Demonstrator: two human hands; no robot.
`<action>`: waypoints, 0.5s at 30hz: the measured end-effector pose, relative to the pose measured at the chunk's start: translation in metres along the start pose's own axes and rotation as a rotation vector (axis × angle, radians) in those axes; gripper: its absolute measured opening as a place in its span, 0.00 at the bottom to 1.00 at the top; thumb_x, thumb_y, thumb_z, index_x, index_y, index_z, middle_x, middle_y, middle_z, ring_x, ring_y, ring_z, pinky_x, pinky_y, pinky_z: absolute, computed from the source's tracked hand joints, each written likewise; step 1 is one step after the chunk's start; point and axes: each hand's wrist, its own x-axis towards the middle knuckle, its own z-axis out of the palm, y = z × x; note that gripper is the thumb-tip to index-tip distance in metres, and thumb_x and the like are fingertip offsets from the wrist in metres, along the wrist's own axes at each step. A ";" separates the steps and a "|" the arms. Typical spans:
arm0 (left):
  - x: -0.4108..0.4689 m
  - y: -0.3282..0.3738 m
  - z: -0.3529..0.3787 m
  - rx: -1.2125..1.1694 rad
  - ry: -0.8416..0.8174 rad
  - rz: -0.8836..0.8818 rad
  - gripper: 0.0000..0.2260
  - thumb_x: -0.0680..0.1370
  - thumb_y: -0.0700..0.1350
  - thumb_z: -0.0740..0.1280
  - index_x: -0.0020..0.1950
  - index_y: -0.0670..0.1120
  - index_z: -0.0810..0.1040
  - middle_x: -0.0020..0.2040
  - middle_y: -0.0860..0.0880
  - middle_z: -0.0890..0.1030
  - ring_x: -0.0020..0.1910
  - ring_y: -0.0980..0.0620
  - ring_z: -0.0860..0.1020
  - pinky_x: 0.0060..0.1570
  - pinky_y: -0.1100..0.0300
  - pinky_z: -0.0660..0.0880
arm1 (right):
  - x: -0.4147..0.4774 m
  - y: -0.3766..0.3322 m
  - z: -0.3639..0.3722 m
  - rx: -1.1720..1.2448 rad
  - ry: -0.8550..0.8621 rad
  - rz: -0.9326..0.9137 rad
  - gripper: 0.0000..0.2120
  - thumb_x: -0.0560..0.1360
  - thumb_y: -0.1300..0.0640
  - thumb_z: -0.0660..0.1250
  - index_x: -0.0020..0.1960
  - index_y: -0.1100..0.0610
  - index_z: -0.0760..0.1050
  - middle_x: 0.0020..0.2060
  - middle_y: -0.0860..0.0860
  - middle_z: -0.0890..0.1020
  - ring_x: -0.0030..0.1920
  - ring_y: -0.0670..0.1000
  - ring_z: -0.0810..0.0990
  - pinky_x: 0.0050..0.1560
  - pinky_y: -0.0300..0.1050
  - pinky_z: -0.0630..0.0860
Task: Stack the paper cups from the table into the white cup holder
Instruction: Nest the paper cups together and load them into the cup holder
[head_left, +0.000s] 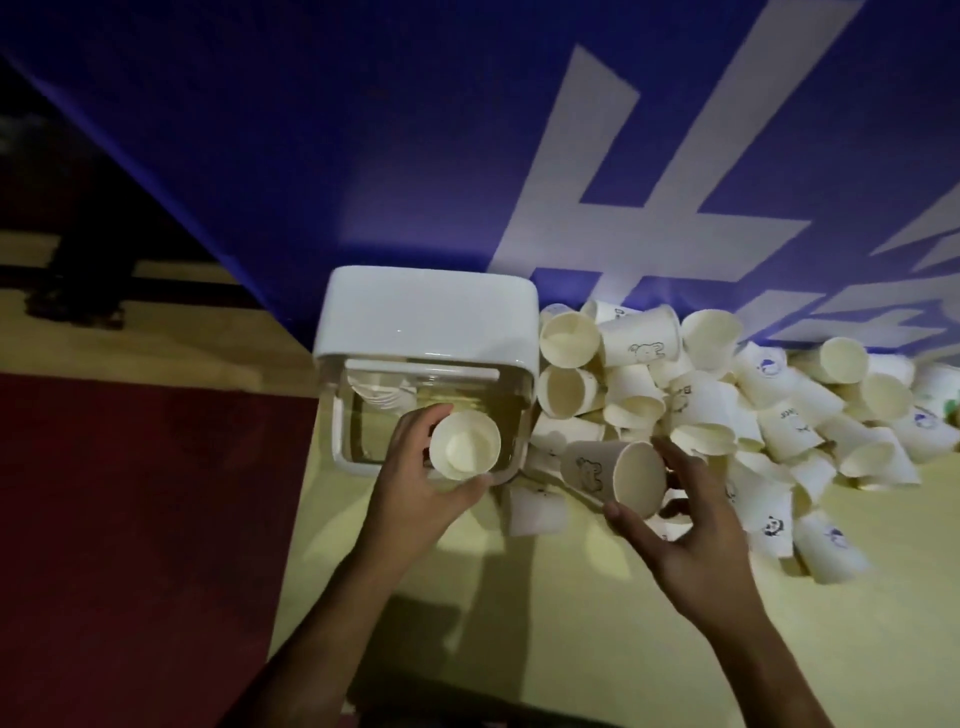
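My left grip (415, 499) clasps a mouth-up cup (464, 447) right over the holder (426, 312); right grip (696, 535) holds a sideways cup (597, 470) just beside.

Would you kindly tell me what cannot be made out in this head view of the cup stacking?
1. How many cups already sit inside the cup holder: head view, the left hand and its upright cup cover the opening.
2. The print on the tilted cup gripped by the right hand: head view, small and dim.
3. The size of the pile: head view, cut off by the right edge.
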 end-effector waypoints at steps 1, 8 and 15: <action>0.006 -0.003 0.002 0.008 -0.015 0.005 0.34 0.67 0.48 0.83 0.67 0.64 0.71 0.66 0.67 0.71 0.65 0.63 0.72 0.56 0.69 0.74 | -0.001 -0.003 0.005 -0.005 0.004 0.004 0.37 0.65 0.37 0.75 0.72 0.43 0.69 0.60 0.27 0.72 0.58 0.38 0.75 0.49 0.40 0.75; 0.043 -0.037 0.026 0.173 -0.155 -0.065 0.34 0.65 0.49 0.83 0.68 0.55 0.73 0.65 0.57 0.72 0.61 0.56 0.73 0.56 0.61 0.70 | -0.006 -0.014 0.032 -0.032 0.067 0.067 0.40 0.65 0.38 0.77 0.73 0.46 0.69 0.62 0.35 0.74 0.59 0.44 0.77 0.51 0.44 0.78; 0.059 -0.061 0.039 0.281 -0.257 -0.167 0.36 0.63 0.46 0.84 0.68 0.53 0.74 0.65 0.52 0.76 0.62 0.50 0.76 0.60 0.54 0.74 | 0.001 -0.023 0.059 -0.020 0.052 0.064 0.37 0.66 0.42 0.80 0.70 0.46 0.70 0.62 0.39 0.75 0.59 0.38 0.76 0.52 0.34 0.77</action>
